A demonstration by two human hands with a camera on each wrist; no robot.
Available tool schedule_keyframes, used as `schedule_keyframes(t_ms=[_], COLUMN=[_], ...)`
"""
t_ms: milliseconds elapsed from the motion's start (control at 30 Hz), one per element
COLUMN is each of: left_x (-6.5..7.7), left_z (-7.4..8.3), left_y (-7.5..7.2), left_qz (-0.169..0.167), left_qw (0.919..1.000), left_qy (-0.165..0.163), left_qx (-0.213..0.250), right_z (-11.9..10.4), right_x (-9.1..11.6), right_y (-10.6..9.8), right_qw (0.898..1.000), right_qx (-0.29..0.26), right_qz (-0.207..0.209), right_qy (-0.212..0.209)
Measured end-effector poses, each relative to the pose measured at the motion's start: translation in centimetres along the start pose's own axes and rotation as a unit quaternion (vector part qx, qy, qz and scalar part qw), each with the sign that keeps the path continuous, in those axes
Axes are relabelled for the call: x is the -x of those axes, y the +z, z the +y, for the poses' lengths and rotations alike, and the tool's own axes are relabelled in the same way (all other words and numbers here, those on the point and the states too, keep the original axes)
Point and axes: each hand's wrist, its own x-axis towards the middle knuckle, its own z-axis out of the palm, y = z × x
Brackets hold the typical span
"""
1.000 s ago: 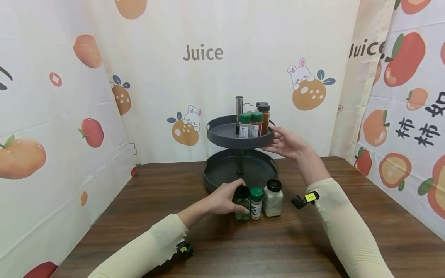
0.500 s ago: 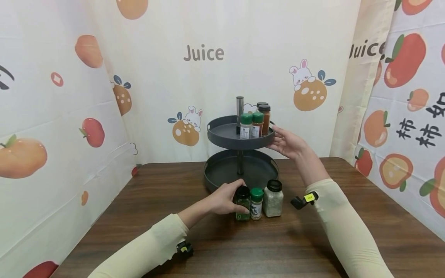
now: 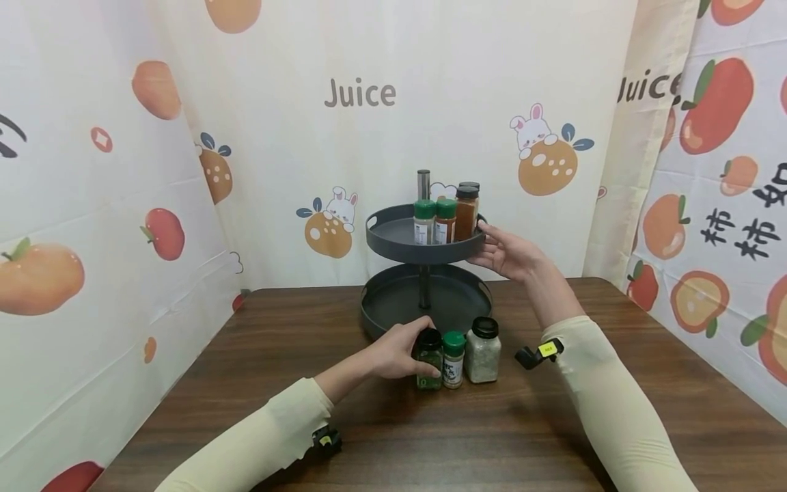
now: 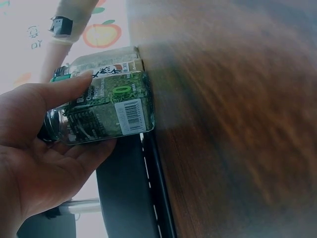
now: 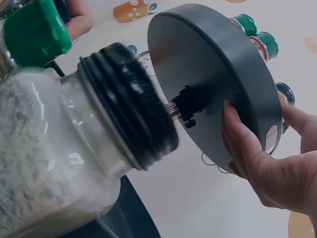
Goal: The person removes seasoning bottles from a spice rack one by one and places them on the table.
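My left hand holds a glass jar of dried green herbs with a black lid, standing on the table before the lower tray. Thumb and fingers lie on opposite sides of it. Beside that jar are a small green-capped shaker and a larger black-lidded jar of pale seasoning. My right hand grips the right rim of the upper dark grey round tray, fingers beneath and thumb at the rim. This tray carries two green-capped spice bottles at the front and black-capped ones at the right.
The lower round tray shares a central metal post with the upper one. Both stand toward the back of a brown wooden table. Fruit-printed curtains hang behind and along both sides.
The upper tray has turned slightly, its front green-capped bottles shifting left and the rear black-capped one right. My right hand stays at the rim; my left hand and the herb jar look unmoved.
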Motion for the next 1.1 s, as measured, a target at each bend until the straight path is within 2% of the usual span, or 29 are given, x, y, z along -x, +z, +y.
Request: schedule_keyframes(t_ms=[400, 633, 1100], left_x=[-0.23, -0.16, -0.17], left_z=[-0.49, -0.6, -0.52], left_y=[0.22, 0.17, 0.13], left_qz=[0.002, 0.003, 0.005], left_qw=[1.0, 1.0, 1.0], left_qy=[0.007, 0.006, -0.002], left_qx=[-0.003, -0.002, -0.004], right_z=[0.4, 0.21, 0.09], right_x=[-0.77, -0.6, -0.18], right_y=[-0.33, -0.35, -0.4], right_qw=[0.999, 0.999, 1.0], right_qx=[-0.002, -0.011, -0.007], right_qz=[0.02, 0.032, 0.02], right_qy=[-0.036, -0.019, 0.0])
